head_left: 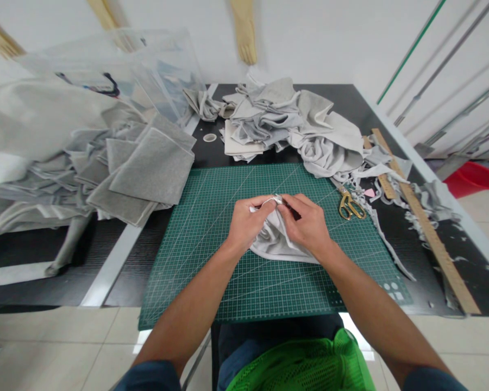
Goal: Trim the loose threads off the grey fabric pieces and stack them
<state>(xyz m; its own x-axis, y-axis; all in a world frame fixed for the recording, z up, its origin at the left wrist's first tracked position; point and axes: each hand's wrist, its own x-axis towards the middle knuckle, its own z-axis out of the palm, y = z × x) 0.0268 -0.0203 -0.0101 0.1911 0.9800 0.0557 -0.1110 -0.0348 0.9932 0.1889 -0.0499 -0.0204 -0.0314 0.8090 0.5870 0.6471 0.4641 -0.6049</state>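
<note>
A piece of light grey fabric [273, 239] is bunched up over the green cutting mat [195, 271], its lower edge spread on the grid. My left hand [250, 220] pinches its upper edge from the left, thumb on top. From the right, my right hand [305, 220] grips the same edge, fingertips close to those of the left. Between the fingertips the cloth is gathered, and a small shiny bit shows there that I cannot make out. Gold-handled scissors [349, 206] lie to the right of my right hand, their blades partly under cloth.
Stacked grey fabric pieces [152, 168] lie at the left, before a clear plastic box [163, 70]. A heap of grey cloth [269, 108] sits behind the mat, near a tape roll [209, 138]. At the right are a wooden ruler [427, 228], scraps and a red bucket [472, 179].
</note>
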